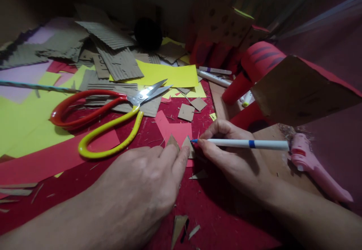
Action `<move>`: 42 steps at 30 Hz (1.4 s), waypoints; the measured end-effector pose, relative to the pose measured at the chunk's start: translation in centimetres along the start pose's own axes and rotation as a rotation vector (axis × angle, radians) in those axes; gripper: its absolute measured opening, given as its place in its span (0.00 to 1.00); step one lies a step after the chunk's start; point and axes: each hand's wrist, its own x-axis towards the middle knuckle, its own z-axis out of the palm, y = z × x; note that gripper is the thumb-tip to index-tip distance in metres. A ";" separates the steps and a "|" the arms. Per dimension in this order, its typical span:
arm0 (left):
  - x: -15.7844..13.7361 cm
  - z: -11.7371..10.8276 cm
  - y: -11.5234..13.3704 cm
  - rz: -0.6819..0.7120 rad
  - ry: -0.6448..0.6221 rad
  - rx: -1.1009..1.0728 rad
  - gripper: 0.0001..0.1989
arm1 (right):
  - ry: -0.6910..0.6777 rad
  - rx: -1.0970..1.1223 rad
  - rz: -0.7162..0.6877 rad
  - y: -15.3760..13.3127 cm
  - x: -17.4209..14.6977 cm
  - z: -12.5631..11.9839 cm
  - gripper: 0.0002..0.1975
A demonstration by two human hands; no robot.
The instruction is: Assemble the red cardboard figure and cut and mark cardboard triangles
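My right hand (232,155) pinches a white felt-tip pen (226,143) with a blue band. Its blue tip meets the edge of a small cardboard triangle (190,151). From the left, my left hand (149,178) presses this triangle down with closed, bent fingers. Another cardboard triangle (172,141) shows by those fingertips. Beneath both pieces lies a cut piece of red paper (179,130), partly covered by my fingers. Just beyond my left hand rest scissors (140,97), blades apart, with one red and one yellow handle.
Corrugated cardboard scraps (113,54) and yellow paper (166,74) heap at the back. A red paper and cardboard figure (263,65) stands at right, near a pink glue gun (313,167). Small cardboard squares (186,112) and offcuts (178,227) litter the red surface (220,216).
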 end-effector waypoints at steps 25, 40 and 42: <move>-0.3 0.7 0.2 -0.023 0.074 -0.019 0.33 | -0.007 0.026 0.005 0.2 0.0 0.1 0.09; -0.2 0.6 0.0 -0.013 0.070 -0.001 0.34 | 0.003 0.052 0.025 0.1 0.0 0.1 0.08; -0.1 0.6 0.0 -0.018 0.074 0.002 0.33 | 0.010 0.062 0.026 0.1 0.0 0.2 0.08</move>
